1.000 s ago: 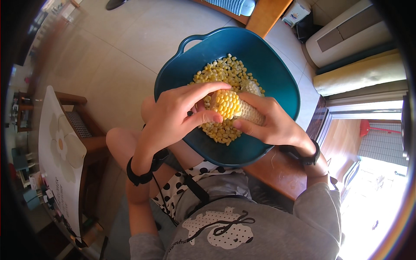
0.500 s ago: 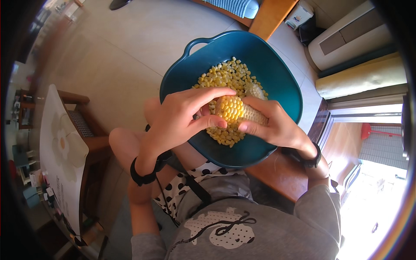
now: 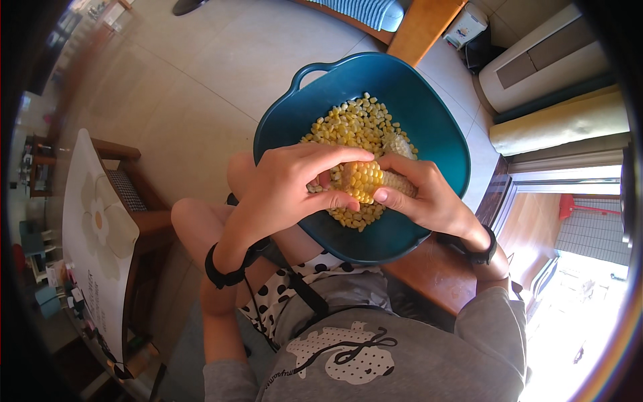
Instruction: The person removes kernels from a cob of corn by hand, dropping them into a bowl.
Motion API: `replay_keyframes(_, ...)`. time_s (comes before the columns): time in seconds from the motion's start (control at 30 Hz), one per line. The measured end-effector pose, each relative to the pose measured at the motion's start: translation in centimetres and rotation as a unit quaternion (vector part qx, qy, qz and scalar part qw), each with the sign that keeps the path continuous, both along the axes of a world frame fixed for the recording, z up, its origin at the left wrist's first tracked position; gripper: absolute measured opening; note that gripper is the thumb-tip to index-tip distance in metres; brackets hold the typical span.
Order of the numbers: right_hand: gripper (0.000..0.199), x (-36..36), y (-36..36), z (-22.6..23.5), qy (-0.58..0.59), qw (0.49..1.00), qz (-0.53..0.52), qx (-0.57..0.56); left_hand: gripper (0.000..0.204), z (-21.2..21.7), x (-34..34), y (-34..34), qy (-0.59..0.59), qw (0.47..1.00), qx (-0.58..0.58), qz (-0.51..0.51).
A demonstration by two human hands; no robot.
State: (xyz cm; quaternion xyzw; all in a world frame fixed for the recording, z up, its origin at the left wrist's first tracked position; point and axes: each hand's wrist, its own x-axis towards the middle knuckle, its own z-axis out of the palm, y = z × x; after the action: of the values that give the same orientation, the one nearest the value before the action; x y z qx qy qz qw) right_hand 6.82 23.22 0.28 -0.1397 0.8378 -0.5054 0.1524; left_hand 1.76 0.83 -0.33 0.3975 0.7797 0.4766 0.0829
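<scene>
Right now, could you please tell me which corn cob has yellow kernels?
The held cob, between left hand and right hand; the other cob, lying in the basin, looks bare.

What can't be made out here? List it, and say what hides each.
All in the head view:
Corn cob: underside, hidden by its own upper side, the left hand and the right hand.
Teal basin: floor beneath the kernels, covered by them.
Dark object: cut off by the top edge.
Bright area at right: details lost to glare.
</scene>
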Motion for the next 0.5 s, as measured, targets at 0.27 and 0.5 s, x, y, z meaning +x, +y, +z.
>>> replay_keyframes(0.27, 0.035, 0.14, -0.03, -0.73, 0.090, 0.996, 0.006, -0.024, 0.054, -0.19, 0.02, -0.04, -0.005, 0.999, 0.034, 0.014)
replay_keyframes(0.5, 0.035, 0.14, 0.00, -0.64, 0.081, 0.996, 0.009, -0.034, 0.054, -0.16, -0.03, -0.05, -0.011, 0.999, 0.040, 0.015)
